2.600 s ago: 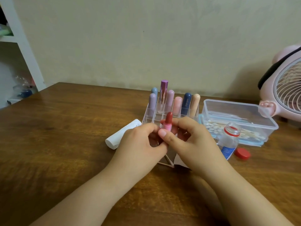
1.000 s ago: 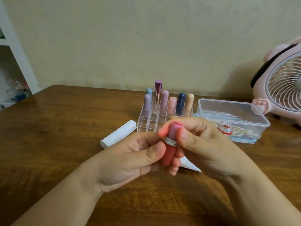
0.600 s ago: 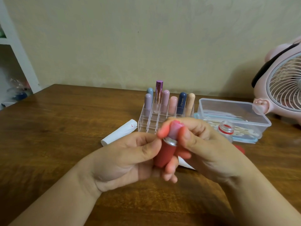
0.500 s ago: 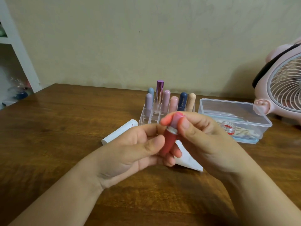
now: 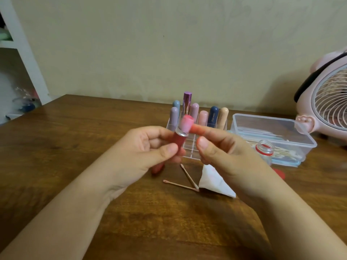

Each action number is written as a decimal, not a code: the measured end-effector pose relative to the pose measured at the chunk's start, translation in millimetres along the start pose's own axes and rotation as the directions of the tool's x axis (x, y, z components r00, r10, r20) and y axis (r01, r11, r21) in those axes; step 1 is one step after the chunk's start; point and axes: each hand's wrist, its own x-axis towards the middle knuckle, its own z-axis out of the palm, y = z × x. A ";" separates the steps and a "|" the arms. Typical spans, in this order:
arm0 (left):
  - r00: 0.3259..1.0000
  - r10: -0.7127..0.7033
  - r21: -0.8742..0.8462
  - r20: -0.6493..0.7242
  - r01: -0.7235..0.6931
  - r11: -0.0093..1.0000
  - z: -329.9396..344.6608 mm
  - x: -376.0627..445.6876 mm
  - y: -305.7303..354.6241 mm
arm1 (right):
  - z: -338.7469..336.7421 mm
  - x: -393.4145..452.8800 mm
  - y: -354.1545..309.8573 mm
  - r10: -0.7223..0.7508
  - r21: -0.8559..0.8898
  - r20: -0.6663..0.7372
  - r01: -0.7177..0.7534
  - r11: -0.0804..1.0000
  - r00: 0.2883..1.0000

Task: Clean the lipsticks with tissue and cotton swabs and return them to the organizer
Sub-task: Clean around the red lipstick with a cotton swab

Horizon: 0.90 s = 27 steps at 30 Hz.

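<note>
A wooden bench [image 5: 56, 166] fills the lower view, with a clear organizer [image 5: 189, 147] standing near its back edge as the landmark.

Far left of the organizer, a white shelf unit [image 5: 28, 59] stands beyond the bench corner.

Just in front of the organizer, the left hand [image 5: 142, 154] holds an open lipstick [image 5: 180, 136] tilted up toward the right. Its thumb and curled fingers [image 5: 167, 151] pinch the red tube, and the pink stick above the silver collar shows against the organizer. A red piece, probably the cap [image 5: 157, 168], lies on the bench below this hand, partly hidden.

The organizer holds a row of capped lipsticks [image 5: 203, 117] upright in its back compartments; a taller purple metallic one [image 5: 186, 102] rises among them.

In front of the organizer, two cotton swabs [image 5: 185, 176] lie on the bench meeting in a V, their tips touching a folded white tissue [image 5: 212, 182].

The right hand [image 5: 225, 152] hovers over the tissue, just right of the lipstick. Its forefinger, smeared reddish, reaches toward the pink stick; thumb and forefinger are apart and hold nothing.

Right of the organizer sits a clear plastic box [image 5: 272, 128] with cotton swabs inside, a small open bottle [image 5: 264, 149] touching its front, and a red bottle cap [image 5: 280, 173] nearer the viewer. Farthest right stands a pink fan [image 5: 330, 102].
</note>
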 end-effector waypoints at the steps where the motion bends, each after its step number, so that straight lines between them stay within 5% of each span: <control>1: 0.998 0.000 0.014 -0.062 0.001 1.000 -1.3 1.3 0.4 | 1.3 0.1 0.3 0.030 -0.103 -0.041 -0.034 0.994 0.999; 9: 0.958 -0.023 0.123 -0.286 0.061 0.991 1.8 7.7 -7.6 | 11.1 4.9 15.1 0.014 -0.374 -0.176 -0.080 0.924 0.984; 13: 0.910 -0.034 0.102 -0.413 0.083 0.991 -3.0 10.2 -11.9 | 21.8 10.6 31.2 -0.047 -0.694 -0.033 0.011 0.720 0.998; 18: 0.883 -0.053 0.034 -0.467 0.078 0.996 -2.3 11.5 -11.0 | 37.0 21.8 42.1 -0.101 -0.811 0.220 0.240 0.533 0.970; 27: 0.893 -0.085 0.016 -0.442 0.102 0.995 -1.0 12.2 -11.5 | 39.1 27.0 44.8 -0.077 -0.867 0.240 0.249 0.433 0.968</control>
